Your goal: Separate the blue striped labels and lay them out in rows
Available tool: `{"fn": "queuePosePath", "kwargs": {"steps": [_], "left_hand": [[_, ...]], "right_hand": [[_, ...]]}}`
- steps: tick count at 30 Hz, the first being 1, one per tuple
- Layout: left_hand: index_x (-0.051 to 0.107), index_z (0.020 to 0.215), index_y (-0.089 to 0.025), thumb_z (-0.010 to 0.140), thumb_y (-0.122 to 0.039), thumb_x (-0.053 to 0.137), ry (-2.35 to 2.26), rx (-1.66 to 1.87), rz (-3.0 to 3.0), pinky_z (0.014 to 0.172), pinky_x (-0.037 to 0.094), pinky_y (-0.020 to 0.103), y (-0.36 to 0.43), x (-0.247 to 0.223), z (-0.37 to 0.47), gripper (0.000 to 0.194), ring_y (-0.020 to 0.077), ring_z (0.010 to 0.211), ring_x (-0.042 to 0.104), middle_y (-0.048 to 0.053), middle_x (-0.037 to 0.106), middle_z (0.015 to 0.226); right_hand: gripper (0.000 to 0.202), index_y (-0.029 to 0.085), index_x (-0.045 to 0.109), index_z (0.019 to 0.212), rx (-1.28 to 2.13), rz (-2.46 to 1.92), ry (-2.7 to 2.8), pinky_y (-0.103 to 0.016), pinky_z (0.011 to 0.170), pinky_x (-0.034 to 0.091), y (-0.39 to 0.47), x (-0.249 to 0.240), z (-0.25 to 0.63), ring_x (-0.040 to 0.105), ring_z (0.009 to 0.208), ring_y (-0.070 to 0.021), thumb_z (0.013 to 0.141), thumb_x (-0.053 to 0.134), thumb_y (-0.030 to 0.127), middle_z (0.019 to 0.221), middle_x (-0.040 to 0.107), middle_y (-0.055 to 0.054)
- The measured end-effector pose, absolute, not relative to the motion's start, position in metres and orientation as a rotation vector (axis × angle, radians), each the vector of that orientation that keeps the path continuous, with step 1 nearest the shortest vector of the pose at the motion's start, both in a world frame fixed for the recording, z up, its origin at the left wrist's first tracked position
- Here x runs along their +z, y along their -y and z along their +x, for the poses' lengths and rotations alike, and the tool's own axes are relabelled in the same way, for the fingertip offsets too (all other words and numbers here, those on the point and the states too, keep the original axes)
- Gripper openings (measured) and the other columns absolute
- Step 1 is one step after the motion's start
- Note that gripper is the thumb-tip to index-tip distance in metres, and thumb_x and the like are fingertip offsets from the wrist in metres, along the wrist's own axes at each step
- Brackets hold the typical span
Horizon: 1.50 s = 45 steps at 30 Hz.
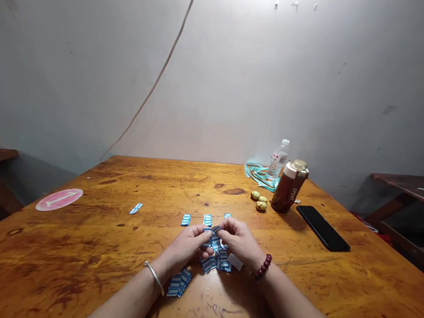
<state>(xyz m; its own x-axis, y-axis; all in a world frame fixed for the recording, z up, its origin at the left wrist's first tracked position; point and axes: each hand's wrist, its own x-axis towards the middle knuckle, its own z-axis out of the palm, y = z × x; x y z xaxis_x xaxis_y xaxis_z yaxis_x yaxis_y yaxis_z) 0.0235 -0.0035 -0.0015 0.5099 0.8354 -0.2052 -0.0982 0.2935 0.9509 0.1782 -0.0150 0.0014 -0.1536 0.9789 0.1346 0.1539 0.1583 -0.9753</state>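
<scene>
Nearest us, blue-and-white labels (179, 283) lie by our left wrist; our left hand (197, 241) and right hand (236, 238), fingers curled, pinch a small dark piece (217, 229) above more labels. "SPORT" marks the brown bottle (287, 188) on our bench (110, 249).

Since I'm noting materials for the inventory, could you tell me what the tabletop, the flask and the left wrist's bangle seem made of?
Tabletop: varnished wood, given its knots and gloss.
Flask: probably smooth plastic, brown and slightly translucent-looking.
Bangle: likely polished metal, from its silvery shine.
</scene>
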Motion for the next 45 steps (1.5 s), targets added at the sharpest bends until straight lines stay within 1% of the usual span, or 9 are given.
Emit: {"fn": "queuePosePath", "kwargs": {"steps": [4,8,14,19,28,33,38,42,45], "left_hand": [[0.056,0.079,-0.013,0.069,-0.036,0.057,-0.787,0.741,1.071,0.045,0.039,0.013,0.004,0.001,0.024,0.025,0.0045,0.051,0.052,0.001,0.057,0.069],[0.057,0.080,-0.013,0.065,-0.029,0.062,-0.837,0.769,1.078,0.045,0.040,0.013,0.002,-0.001,0.025,0.023,0.0046,0.050,0.051,0.000,0.054,0.064],[0.058,0.076,-0.013,0.065,-0.033,0.062,-0.894,0.868,1.070,0.045,0.040,0.014,-0.003,-0.006,0.022,0.024,0.0046,0.047,0.050,-0.002,0.052,0.058],[0.059,0.075,-0.013,0.062,-0.034,0.063,-0.908,0.901,1.064,0.046,0.041,0.015,-0.003,-0.005,0.023,0.025,0.0052,0.049,0.050,0.000,0.056,0.062],[0.061,0.072,-0.013,0.063,-0.035,0.063,-0.822,0.866,1.027,0.045,0.038,0.014,0.001,-0.002,0.025,0.025,0.0043,0.048,0.049,0.001,0.059,0.066],[0.062,0.078,-0.014,0.064,-0.034,0.062,-0.790,0.856,0.995,0.053,0.042,0.016,0.002,-0.001,0.024,0.024,0.0066,0.056,0.053,0.003,0.061,0.071],[0.062,0.073,-0.013,0.064,-0.031,0.062,-0.814,0.898,1.064,0.048,0.037,0.014,0.002,-0.001,0.026,0.020,0.0047,0.051,0.049,0.000,0.059,0.064],[0.061,0.069,-0.012,0.064,-0.031,0.061,-0.829,0.939,1.129,0.046,0.035,0.014,0.001,-0.001,0.026,0.019,0.0050,0.050,0.048,0.000,0.058,0.062],[0.058,0.074,-0.013,0.065,-0.031,0.061,-0.821,0.898,1.123,0.048,0.038,0.016,0.000,-0.002,0.026,0.020,0.0062,0.052,0.052,0.000,0.058,0.066]], "right_hand": [[0.009,0.015,0.049,0.065,1.095,-1.152,1.504,-0.018,0.049,0.034,0.015,0.000,0.175,0.041,0.053,-0.0068,0.069,0.051,0.022,0.059,0.045,0.004],[0.011,0.015,0.049,0.064,1.068,-1.148,1.481,-0.018,0.049,0.033,0.014,-0.002,0.174,0.039,0.052,-0.0064,0.069,0.052,0.024,0.059,0.044,0.004],[0.015,0.017,0.045,0.065,1.189,-1.190,1.353,-0.017,0.040,0.027,0.015,0.003,0.175,0.032,0.040,-0.0037,0.068,0.054,0.028,0.052,0.040,0.007],[0.022,0.017,0.041,0.062,1.332,-1.172,1.260,-0.017,0.035,0.022,0.016,-0.003,0.166,0.031,0.036,-0.0032,0.064,0.058,0.030,0.048,0.042,0.008],[0.019,0.018,0.039,0.062,1.381,-1.252,1.225,-0.015,0.034,0.022,0.017,-0.015,0.159,0.032,0.034,-0.0038,0.067,0.053,0.028,0.041,0.040,0.008],[0.025,0.018,0.037,0.061,1.342,-1.291,1.217,-0.016,0.034,0.023,0.016,-0.014,0.158,0.033,0.035,-0.0044,0.068,0.053,0.037,0.042,0.040,0.008],[0.028,0.017,0.040,0.062,1.251,-1.299,1.255,-0.016,0.038,0.028,0.016,-0.016,0.158,0.038,0.041,-0.0055,0.067,0.054,0.041,0.047,0.042,0.007],[0.026,0.016,0.048,0.073,1.139,-1.182,1.298,-0.019,0.048,0.037,0.017,-0.012,0.158,0.048,0.056,-0.0088,0.066,0.057,0.039,0.063,0.052,0.002],[0.024,0.015,0.053,0.080,1.182,-1.079,1.304,-0.022,0.058,0.041,0.017,-0.010,0.158,0.053,0.067,-0.0120,0.069,0.055,0.036,0.073,0.056,-0.001]]}}
